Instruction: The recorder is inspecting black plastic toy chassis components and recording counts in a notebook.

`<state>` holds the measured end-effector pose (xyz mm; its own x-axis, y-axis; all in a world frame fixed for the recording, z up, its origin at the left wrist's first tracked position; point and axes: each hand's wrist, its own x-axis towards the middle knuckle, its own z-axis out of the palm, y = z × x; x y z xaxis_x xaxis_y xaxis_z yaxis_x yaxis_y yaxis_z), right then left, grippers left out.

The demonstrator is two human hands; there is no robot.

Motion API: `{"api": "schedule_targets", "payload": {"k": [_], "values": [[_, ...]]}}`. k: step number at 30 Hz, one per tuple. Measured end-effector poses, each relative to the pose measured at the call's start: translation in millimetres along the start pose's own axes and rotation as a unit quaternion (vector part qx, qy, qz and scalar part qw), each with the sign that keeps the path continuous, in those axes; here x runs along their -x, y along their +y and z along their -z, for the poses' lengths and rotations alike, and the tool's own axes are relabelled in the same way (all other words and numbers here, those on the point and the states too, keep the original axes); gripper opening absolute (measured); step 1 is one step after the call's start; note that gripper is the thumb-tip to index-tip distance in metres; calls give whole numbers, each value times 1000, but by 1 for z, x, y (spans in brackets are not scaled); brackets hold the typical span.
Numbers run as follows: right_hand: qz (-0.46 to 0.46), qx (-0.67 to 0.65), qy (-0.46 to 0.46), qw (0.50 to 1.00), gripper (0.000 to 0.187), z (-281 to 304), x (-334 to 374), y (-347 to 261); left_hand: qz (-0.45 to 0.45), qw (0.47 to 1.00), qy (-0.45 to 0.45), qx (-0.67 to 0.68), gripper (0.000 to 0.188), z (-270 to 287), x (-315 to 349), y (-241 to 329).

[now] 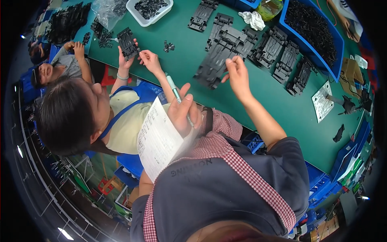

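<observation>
My left hand is closed on a pale green pen and a white sheet of paper with handwriting on it. The pen slants between the fingers, and the sheet hangs down beside my apron. Over the green table, my right hand pinches the edge of a black moulded plastic part, flat and ribbed, slightly blurred. Just beyond it lie similar black plastic parts, some overlapping. More of them lie in a row to the right.
A co-worker at my left holds another black part in both hands. A blue bin of small black pieces stands at the right, a white tub at the far edge. A metal plate with a post sits near the right edge.
</observation>
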<state>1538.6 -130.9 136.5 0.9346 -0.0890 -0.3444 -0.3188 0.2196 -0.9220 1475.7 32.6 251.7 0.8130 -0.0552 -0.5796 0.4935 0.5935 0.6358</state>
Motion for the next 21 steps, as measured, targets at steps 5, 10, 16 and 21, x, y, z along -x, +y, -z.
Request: {"api": "schedule_targets", "payload": {"k": [5, 10, 16, 21], "values": [[-22, 139, 115, 983, 19, 63, -53, 56, 12, 999, -8, -29, 34, 3, -4, 1], [-55, 270, 184, 944, 24, 95, -90, 67, 24, 997, -27, -67, 37, 3, -7, 2], [322, 534, 274, 733, 36, 62, -84, 37, 14, 998, -30, -58, 37, 8, -10, 1], [125, 517, 109, 840, 30, 27, -149, 55, 29, 999, -30, -18, 32, -4, -7, 0]]}}
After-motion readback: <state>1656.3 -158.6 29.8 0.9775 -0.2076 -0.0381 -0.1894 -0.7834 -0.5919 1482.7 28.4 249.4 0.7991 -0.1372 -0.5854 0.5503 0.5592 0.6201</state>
